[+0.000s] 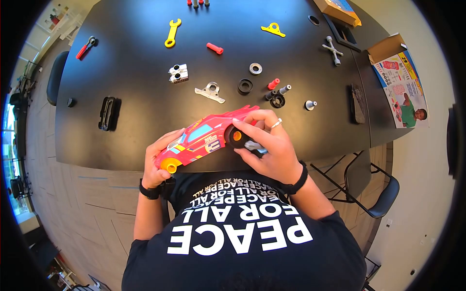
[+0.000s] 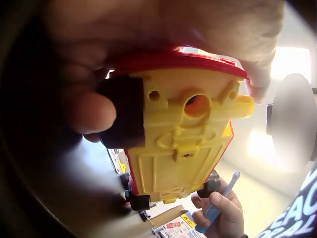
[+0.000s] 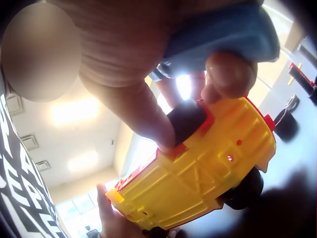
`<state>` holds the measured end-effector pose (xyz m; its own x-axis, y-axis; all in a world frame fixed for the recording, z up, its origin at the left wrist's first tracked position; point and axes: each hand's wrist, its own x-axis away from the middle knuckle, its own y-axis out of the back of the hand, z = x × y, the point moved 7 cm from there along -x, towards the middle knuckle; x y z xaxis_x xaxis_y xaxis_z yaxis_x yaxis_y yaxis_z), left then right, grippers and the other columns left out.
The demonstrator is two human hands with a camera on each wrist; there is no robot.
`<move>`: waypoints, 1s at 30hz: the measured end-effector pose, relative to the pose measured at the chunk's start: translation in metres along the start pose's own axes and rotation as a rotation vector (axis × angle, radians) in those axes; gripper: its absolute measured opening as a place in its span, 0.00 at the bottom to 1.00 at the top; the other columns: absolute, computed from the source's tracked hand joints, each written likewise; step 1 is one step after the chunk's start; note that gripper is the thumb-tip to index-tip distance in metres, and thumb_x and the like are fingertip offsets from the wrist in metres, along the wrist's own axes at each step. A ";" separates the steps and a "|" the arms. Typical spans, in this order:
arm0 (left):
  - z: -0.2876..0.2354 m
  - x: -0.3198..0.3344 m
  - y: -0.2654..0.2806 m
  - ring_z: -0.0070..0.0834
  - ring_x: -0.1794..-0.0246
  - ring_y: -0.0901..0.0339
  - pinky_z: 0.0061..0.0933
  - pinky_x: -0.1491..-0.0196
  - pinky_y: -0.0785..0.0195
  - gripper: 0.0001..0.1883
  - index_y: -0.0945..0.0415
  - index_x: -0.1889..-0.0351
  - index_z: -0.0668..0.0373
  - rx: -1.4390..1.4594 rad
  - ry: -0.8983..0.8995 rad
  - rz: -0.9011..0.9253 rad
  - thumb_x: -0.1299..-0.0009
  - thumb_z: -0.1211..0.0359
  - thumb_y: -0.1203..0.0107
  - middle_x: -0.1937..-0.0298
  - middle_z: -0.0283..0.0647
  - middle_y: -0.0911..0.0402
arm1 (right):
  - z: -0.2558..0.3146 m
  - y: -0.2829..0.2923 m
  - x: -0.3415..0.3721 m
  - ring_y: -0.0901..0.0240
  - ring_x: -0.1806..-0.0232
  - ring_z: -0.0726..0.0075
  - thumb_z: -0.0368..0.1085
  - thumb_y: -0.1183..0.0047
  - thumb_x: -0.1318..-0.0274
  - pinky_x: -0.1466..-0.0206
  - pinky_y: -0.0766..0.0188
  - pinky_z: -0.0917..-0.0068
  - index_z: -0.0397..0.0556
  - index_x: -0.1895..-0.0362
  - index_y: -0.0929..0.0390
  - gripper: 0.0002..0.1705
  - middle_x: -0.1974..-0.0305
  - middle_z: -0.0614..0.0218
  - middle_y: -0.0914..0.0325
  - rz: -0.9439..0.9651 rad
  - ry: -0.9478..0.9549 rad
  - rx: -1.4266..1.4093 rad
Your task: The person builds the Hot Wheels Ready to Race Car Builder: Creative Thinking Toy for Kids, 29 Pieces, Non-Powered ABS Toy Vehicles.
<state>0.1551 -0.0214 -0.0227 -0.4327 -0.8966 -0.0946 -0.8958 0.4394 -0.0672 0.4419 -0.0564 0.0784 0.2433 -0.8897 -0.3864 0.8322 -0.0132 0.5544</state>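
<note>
A red toy race car (image 1: 201, 138) is held above the table's near edge, its yellow underside (image 2: 178, 153) showing in both wrist views. My left hand (image 1: 159, 156) grips its front end, beside a bare yellow axle stub (image 1: 169, 166). At the rear, the fingers of my right hand (image 1: 275, 148) pinch a black wheel (image 1: 236, 136) with an orange centre. That same hand also holds a toy screwdriver (image 2: 214, 212) with a blue handle (image 3: 223, 39). In the left wrist view its grey tip points away from the wheel.
Loose black rings (image 1: 245, 86), a silver bracket (image 1: 211, 92), a silver engine block (image 1: 178, 73) and several bolts (image 1: 273, 84) lie beyond the car. Farther back are a yellow wrench (image 1: 172, 33) and a grey lug wrench (image 1: 333, 50). An open box (image 1: 400, 82) stands at the right.
</note>
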 end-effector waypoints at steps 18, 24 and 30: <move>0.016 0.027 0.052 0.27 0.58 0.14 0.18 0.68 0.30 0.52 0.14 0.42 0.74 -0.102 -0.289 -0.495 0.27 0.25 0.49 0.41 0.57 0.13 | -0.073 -0.011 -0.034 0.18 0.35 0.34 0.26 0.34 0.36 0.34 0.19 0.52 0.47 0.31 0.19 0.29 0.22 0.47 0.27 -0.066 -0.023 0.318; 0.011 0.029 0.048 0.39 0.43 0.13 0.29 0.46 0.21 0.53 0.14 0.43 0.75 -0.116 -0.276 -0.496 0.26 0.24 0.49 0.40 0.58 0.13 | -0.100 -0.036 -0.036 0.16 0.43 0.35 0.31 0.28 0.40 0.40 0.17 0.51 0.49 0.35 0.16 0.28 0.32 0.47 0.24 -0.116 -0.225 0.391; 0.011 0.029 0.045 0.23 0.57 0.15 0.17 0.66 0.31 0.58 0.15 0.43 0.72 -0.085 -0.204 -0.503 0.29 0.17 0.51 0.40 0.56 0.13 | -0.083 -0.018 -0.014 0.18 0.48 0.45 0.29 0.27 0.45 0.49 0.18 0.58 0.44 0.43 0.16 0.24 0.47 0.53 0.21 -0.111 -0.254 0.261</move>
<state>0.1033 -0.0267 -0.0389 0.0716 -0.9622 -0.2627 -0.9958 -0.0539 -0.0741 0.4645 -0.0062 0.0128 0.0001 -0.9607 -0.2774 0.6839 -0.2024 0.7010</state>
